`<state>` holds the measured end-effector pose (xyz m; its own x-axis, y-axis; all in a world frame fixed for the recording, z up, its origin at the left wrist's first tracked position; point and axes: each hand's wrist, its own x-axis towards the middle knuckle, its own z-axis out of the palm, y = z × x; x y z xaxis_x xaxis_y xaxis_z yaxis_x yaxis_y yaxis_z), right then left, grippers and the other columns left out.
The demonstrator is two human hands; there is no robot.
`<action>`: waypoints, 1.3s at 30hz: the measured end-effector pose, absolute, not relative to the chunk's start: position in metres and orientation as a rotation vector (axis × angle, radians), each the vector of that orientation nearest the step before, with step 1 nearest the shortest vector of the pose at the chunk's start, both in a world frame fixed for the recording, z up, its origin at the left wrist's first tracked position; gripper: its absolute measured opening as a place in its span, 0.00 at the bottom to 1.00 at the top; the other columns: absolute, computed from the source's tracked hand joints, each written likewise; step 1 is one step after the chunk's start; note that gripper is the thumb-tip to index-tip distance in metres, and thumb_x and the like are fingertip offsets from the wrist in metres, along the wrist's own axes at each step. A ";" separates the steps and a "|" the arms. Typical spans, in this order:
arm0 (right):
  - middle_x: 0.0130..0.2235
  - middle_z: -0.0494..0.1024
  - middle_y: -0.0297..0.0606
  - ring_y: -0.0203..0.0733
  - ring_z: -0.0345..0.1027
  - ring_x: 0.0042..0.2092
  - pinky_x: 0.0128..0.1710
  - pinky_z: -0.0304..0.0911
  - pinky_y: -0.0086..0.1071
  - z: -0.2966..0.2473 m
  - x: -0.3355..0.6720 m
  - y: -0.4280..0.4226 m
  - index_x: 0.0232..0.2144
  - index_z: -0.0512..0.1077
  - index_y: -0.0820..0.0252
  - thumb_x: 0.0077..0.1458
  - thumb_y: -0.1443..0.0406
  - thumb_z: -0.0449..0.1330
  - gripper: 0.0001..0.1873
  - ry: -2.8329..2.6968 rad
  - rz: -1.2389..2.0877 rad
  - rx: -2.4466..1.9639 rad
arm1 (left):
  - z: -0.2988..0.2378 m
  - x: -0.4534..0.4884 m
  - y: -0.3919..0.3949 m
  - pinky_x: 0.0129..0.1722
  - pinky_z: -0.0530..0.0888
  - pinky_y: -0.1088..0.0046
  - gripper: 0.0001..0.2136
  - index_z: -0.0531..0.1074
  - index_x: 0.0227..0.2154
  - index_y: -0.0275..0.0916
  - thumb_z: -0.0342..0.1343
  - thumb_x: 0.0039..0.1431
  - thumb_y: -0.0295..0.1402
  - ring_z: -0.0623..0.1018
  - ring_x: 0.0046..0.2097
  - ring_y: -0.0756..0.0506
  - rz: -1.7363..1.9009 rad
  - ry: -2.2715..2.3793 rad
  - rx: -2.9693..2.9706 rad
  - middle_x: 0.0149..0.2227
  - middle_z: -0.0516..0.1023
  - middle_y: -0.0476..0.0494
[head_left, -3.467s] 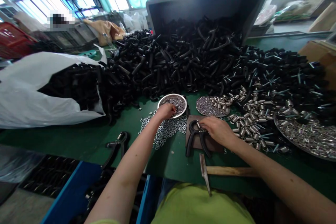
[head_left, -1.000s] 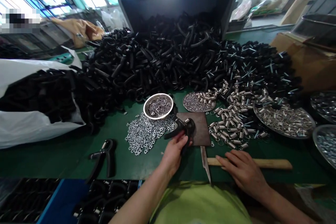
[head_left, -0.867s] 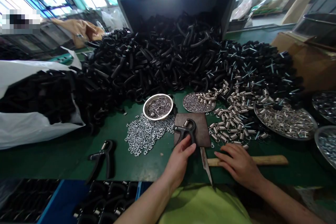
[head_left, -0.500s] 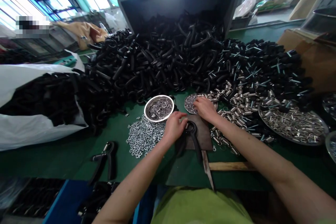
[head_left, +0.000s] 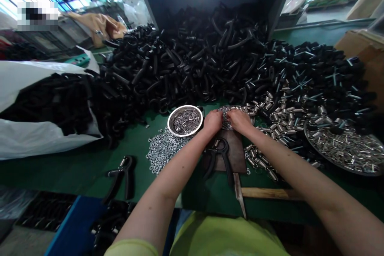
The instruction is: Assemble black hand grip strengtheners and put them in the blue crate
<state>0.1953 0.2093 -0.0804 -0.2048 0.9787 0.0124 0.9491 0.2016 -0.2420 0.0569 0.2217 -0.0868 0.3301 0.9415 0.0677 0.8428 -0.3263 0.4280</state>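
Note:
My left hand point(head_left: 213, 122) is at the left rim of a shallow metal dish point(head_left: 227, 125) of tiny metal parts, its fingers curled inward and their tips hidden. From the right, my right hand point(head_left: 239, 120) reaches into the same dish with fingers pinched together; what they hold, if anything, is too small to make out. Just below both hands, a black hand grip exerciser point(head_left: 228, 167) with two handles and a spring lies on a dark metal plate point(head_left: 237, 149), touched by neither hand. A hammer point(head_left: 239, 194) with a wooden handle lies below the plate.
A round metal bowl point(head_left: 171, 125) of small parts stands left of my hands, beside loose nuts point(head_left: 163, 150). Another hand grip point(head_left: 129, 178) lies farther left. Springs point(head_left: 283, 124) and a large tray of metal pins point(head_left: 345, 146) are right. Black handles point(head_left: 180, 64) are heaped behind.
My left hand has left the hand grip and moved up and right to the dish. My right hand stays at the dish, its fingers now pinched in the parts. The view has shifted slightly.

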 end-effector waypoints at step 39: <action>0.29 0.74 0.31 0.36 0.67 0.32 0.30 0.55 0.26 -0.051 0.167 0.158 0.33 0.72 0.57 0.47 0.68 0.60 0.08 -2.429 0.850 -1.571 | -0.077 -0.009 0.099 0.45 0.65 0.68 0.02 0.76 0.27 0.41 0.61 0.48 0.32 0.70 0.41 0.46 0.736 1.381 1.875 0.35 0.73 0.47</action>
